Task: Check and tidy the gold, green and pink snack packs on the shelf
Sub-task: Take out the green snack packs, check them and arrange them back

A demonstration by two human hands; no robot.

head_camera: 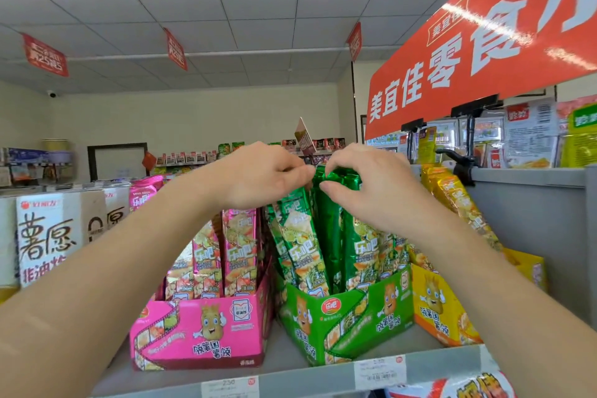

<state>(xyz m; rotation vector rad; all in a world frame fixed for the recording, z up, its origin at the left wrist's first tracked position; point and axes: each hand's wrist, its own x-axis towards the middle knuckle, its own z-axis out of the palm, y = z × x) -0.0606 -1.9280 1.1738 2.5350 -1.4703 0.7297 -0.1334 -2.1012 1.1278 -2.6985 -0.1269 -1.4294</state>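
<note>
Hands meet at the middle of the frame, above the green row. The left hand (pixel 258 174) has its fingers curled down and pinches the crimped top edge of the green snack packs (pixel 300 236). The right hand (pixel 365 184) closes thumb and forefinger on the foil tops just beside it. Whether the two hold one pack or two neighbours cannot be told, since the knuckles hide the seam. Gripping at the top seals looks like a way to square the packs up and check them without crushing the contents lower down.

The green packs are long and narrow and stand on end in a green display box (pixel 349 323) at lower centre. Their long axis runs nearly upright, tops toward the ceiling, with printed faces turned mostly to the camera. The ones at the left of the box lean a little left at the top, so the row fans instead of standing parallel. That is probably why both hands gather the tops together.

Left of them, the pink snack packs (pixel 239 249) stand upright in a pink display box (pixel 200 333), also face-forward. To the right, the gold snack packs (pixel 452 194) rise from a yellow display box (pixel 439 310), tilted and less even. All three boxes sit side by side on the grey shelf (pixel 290 375), open fronts outward so the packs can be seen and taken. Price labels (pixel 379 371) sit on the shelf's front lip. A red banner (pixel 484 42) hangs at the upper right.
</note>
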